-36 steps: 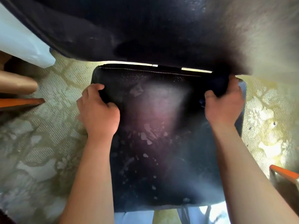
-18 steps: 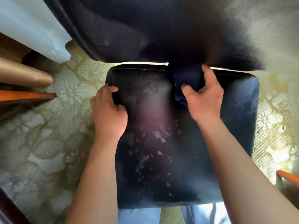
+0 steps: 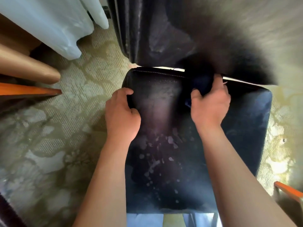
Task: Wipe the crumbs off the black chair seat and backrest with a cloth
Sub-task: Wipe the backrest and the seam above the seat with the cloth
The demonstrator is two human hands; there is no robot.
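Crumbs [image 3: 165, 153] lie mid-seat while my right hand [image 3: 210, 104] pinches the dark cloth [image 3: 200, 84] at the seat's [image 3: 246, 128] back edge, under the backrest [image 3: 164, 38]. My left hand [image 3: 122, 115] curls over the seat's side edge, bracing; next, I judge, comes a sweep forward.

Just one head cam on me, looking steeply down, close over the chair seat [image 3: 237, 128].

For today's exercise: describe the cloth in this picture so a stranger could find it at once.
Start at the black chair seat filling the middle of the view, and go to its far edge under the backrest. There the right hand grips a dark blue cloth bunched against the seat. It alone is soft, folded fabric, bluer than the shiny black upholstery around it.
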